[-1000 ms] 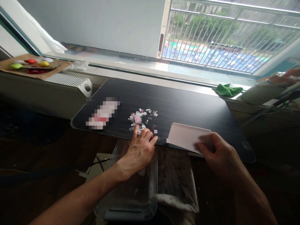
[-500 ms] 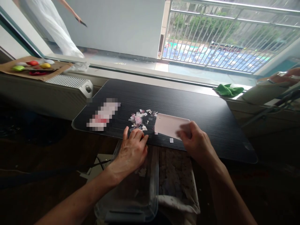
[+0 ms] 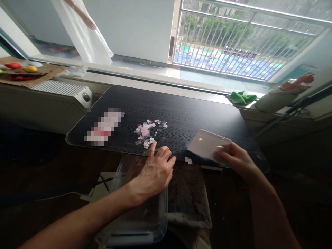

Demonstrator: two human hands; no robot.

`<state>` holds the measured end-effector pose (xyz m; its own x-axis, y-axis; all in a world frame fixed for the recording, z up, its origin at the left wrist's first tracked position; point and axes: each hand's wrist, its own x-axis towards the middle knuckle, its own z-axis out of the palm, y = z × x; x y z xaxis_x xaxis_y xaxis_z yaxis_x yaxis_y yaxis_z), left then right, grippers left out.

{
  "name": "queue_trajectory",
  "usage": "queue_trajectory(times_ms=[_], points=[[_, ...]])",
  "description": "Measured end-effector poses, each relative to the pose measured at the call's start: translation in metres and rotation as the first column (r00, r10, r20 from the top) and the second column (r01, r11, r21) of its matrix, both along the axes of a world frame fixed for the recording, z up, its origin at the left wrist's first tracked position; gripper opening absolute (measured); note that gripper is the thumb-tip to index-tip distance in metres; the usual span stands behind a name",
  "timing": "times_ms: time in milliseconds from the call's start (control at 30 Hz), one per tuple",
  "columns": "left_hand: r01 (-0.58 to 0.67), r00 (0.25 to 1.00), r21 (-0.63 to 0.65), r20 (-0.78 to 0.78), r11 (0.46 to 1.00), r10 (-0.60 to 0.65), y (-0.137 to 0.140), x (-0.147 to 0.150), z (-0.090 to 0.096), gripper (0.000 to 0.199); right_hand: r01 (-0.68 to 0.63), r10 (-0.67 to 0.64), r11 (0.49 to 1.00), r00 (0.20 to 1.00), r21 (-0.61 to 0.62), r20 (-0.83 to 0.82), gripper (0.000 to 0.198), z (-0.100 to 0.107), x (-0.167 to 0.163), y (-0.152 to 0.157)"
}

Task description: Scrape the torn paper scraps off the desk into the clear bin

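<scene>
My right hand [image 3: 240, 157] is closed on the right end of a pale pink flat rectangular piece [image 3: 206, 143] with rounded corners, tilted over the right half of the black table [image 3: 176, 107]. My left hand [image 3: 159, 169] is at the table's front edge, its fingers bent and apart, with nothing visible in them. Just beyond its fingertips lies a loose pile of small pink, white and clear scraps [image 3: 145, 132]. Between my hands, a couple of white scraps [image 3: 188, 160] sit at the front edge. Below the left hand is a clear plastic bin [image 3: 164, 221].
A blurred-out pinkish item [image 3: 105, 128] lies on the table's left. A green cloth [image 3: 241, 98] rests on the sill. At left are a radiator [image 3: 64, 97] and cardboard with colourful objects [image 3: 44, 77]. A person in white [image 3: 85, 34] is beyond the window; another person's hands [image 3: 303, 81] show at right.
My right hand has moved the pale pink piece to the right and tilted it. My left hand has shifted slightly right, away from the pile. The view has turned a little right.
</scene>
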<state>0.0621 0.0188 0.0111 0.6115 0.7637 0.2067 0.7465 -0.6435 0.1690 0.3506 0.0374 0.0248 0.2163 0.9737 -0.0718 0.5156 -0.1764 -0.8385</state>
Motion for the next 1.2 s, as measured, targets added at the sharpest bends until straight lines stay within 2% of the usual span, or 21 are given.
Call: queue_trajectory(times_ms=[100,300,433,567,667,767,900,1000,1200], points=[[0.038,0.999,-0.011,-0.024,0.999,-0.038,0.002,0.01,-0.001,0.029,-0.005,-0.009,0.995,0.99,-0.101,-0.144,0.032,-0.004,-0.004,-0.003],[0.099,0.995,-0.007,-0.018,0.995,-0.099,0.003,0.02,-0.003,0.031,-0.02,-0.007,0.989,0.983,-0.147,-0.182,0.033,0.004,-0.011,-0.011],[0.122,0.993,-0.02,0.005,0.992,-0.122,-0.005,0.022,0.001,0.032,-0.055,0.031,0.986,0.987,-0.157,-0.157,0.033,0.005,-0.005,-0.018],[0.122,0.992,-0.025,0.05,0.992,-0.12,-0.018,0.005,0.011,0.03,-0.1,0.09,0.98,0.994,-0.171,-0.066,0.028,0.011,0.004,-0.031],[0.027,0.997,-0.035,0.08,0.999,-0.024,-0.024,-0.018,0.013,0.031,-0.091,0.091,0.986,0.996,-0.138,-0.011,0.027,0.016,0.0,-0.034],[-0.092,0.991,-0.024,0.093,0.996,0.093,-0.024,-0.042,0.008,0.031,-0.056,0.053,0.997,0.997,-0.051,-0.054,0.028,0.016,-0.02,-0.026],[-0.255,0.964,0.01,0.086,0.967,0.253,-0.019,-0.063,0.0,0.031,-0.139,0.142,0.99,0.984,0.039,-0.105,0.021,0.006,-0.056,-0.004],[-0.312,0.948,0.022,0.08,0.95,0.309,-0.015,-0.07,-0.002,0.031,-0.184,0.188,0.981,0.98,0.06,-0.069,0.019,-0.002,-0.079,0.012],[-0.38,0.924,0.025,0.065,0.925,0.378,-0.004,-0.07,-0.003,0.03,-0.177,0.177,0.977,0.984,0.118,0.003,0.017,-0.006,-0.11,0.028]])
